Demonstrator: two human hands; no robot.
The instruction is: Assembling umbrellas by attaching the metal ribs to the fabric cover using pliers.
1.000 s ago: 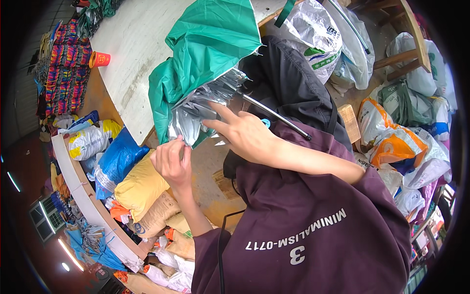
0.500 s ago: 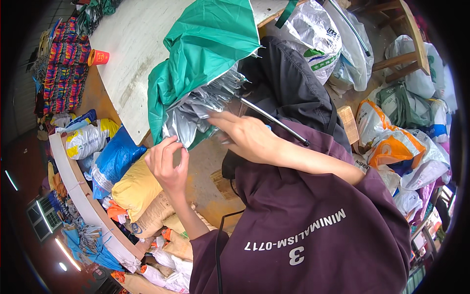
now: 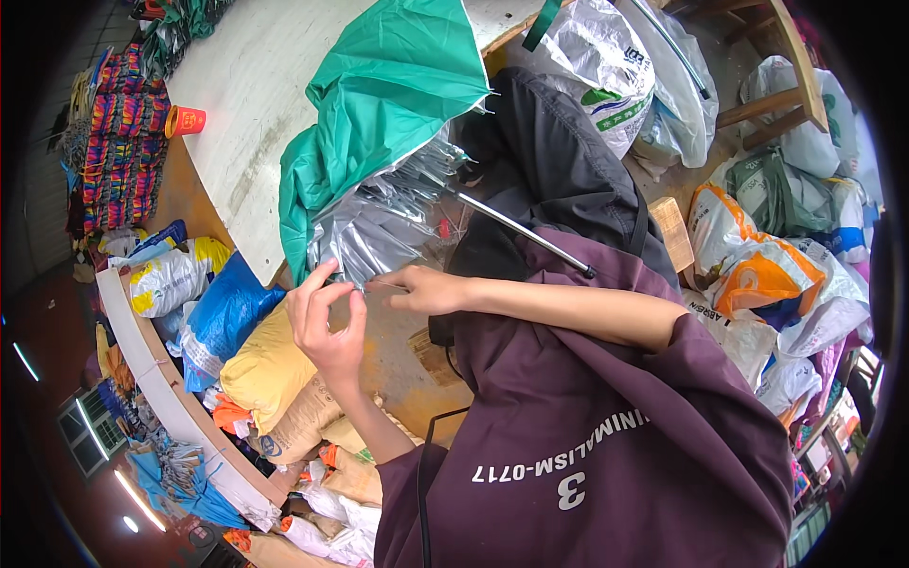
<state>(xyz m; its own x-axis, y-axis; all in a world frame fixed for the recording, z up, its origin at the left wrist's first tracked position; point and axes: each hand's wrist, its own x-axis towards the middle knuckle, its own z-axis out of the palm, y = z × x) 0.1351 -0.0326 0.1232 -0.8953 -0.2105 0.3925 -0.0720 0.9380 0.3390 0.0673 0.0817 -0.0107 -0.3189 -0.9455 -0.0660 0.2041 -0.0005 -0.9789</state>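
A partly folded green umbrella (image 3: 388,90) lies across the table edge and my lap, its silver lining (image 3: 365,232) facing me. The metal shaft (image 3: 530,235) slants over my lap to the right. With thumb and index finger, my left hand (image 3: 327,327) pinches the near corner of the canopy. Just to the right of that corner is my right hand (image 3: 428,290), fingers closed together. A thin line shows at its fingertips, too fine to name. Thin metal ribs bunch at the umbrella's right side, partly hidden by the cloth.
A white table (image 3: 241,123) carries a small red cup (image 3: 186,121) at its left edge. Stuffed sacks, among them a blue bag (image 3: 232,322) and a yellow sack (image 3: 270,369), crowd the left. Plastic bags (image 3: 757,265) and a wooden stool (image 3: 800,66) stand right.
My right hand has moved down and left from over the silver lining to beside my left fingertips, and its fingers have drawn together. My left hand keeps its pinch on the corner.
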